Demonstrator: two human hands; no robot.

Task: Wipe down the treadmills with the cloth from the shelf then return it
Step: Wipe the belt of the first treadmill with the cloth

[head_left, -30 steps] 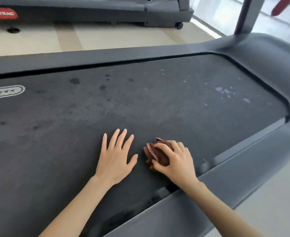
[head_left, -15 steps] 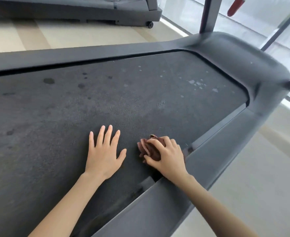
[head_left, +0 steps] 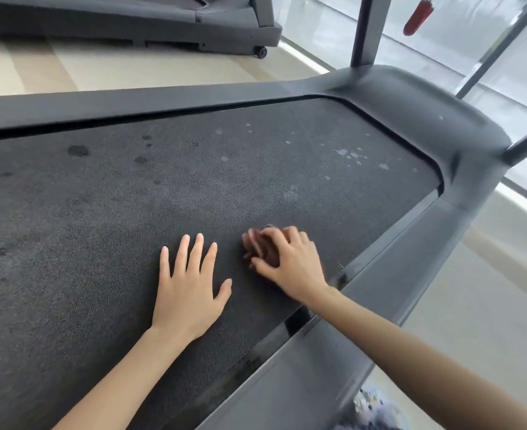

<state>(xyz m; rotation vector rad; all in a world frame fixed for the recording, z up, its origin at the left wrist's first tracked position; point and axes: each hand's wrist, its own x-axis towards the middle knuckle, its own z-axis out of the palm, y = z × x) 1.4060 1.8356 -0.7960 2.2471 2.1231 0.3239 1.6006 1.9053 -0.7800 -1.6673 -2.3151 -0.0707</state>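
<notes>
A dark grey treadmill belt [head_left: 132, 212] fills most of the view, with dark spots at the left and pale specks near its far end. My right hand [head_left: 290, 262] grips a bunched brown cloth [head_left: 260, 248] and presses it onto the belt close to the right side rail [head_left: 380, 274]. The cloth is blurred and mostly hidden under my fingers. My left hand [head_left: 191, 287] lies flat on the belt with fingers spread, a little left of the cloth, not touching it.
The treadmill's grey front hood [head_left: 426, 119] and two upright posts [head_left: 364, 29] rise at the right. A second treadmill [head_left: 163, 23] stands across a strip of pale floor. A red object [head_left: 417, 17] hangs at the top right by the window.
The view has swung right towards the treadmill's front end. My right hand with the cloth has shifted slightly along the belt near the rail. My left hand stays flat on the belt.
</notes>
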